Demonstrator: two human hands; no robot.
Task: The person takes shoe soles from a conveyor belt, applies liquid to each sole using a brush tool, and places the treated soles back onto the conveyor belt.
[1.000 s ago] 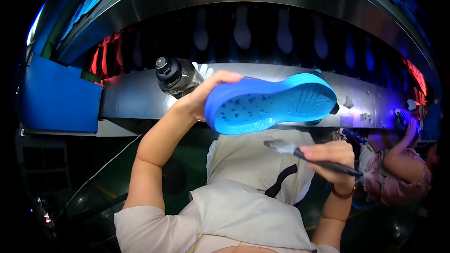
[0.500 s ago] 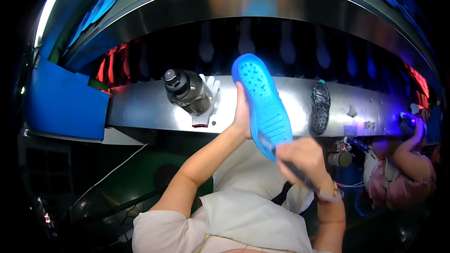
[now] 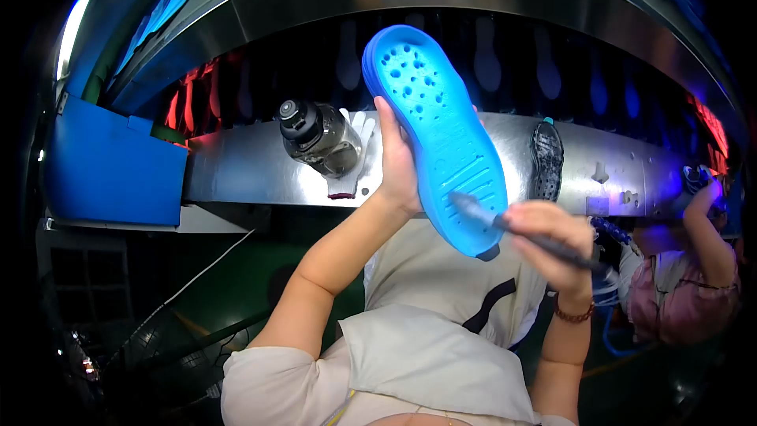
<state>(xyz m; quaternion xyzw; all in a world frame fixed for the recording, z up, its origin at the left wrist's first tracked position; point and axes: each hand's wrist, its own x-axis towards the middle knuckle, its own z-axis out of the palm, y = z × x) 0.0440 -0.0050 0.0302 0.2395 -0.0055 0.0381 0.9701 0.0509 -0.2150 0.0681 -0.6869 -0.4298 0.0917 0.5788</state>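
My left hand (image 3: 400, 162) grips a blue shoe sole (image 3: 441, 142) by its left edge, its hollow inner face turned up toward the camera. The holed end points up and away; the ridged end is nearest my body. In my right hand (image 3: 552, 244) is a brush (image 3: 512, 229) with a dark handle, held between thumb and fingers. Its bristles lie over the ridged end of the sole, slightly blurred. A small dark piece shows at the sole's lower tip.
A steel ledge (image 3: 244, 166) runs across, bearing a dark bottle (image 3: 327, 142), a white glove (image 3: 344, 185) and a black sole (image 3: 546, 159). Dark sole shapes line the recess behind. A blue box (image 3: 118, 170) stands left. A co-worker (image 3: 686, 292) sits at right.
The blue sole has turned from lying sideways to pointing away, then moved slightly up and left. My right hand has brought the brush over its near end.
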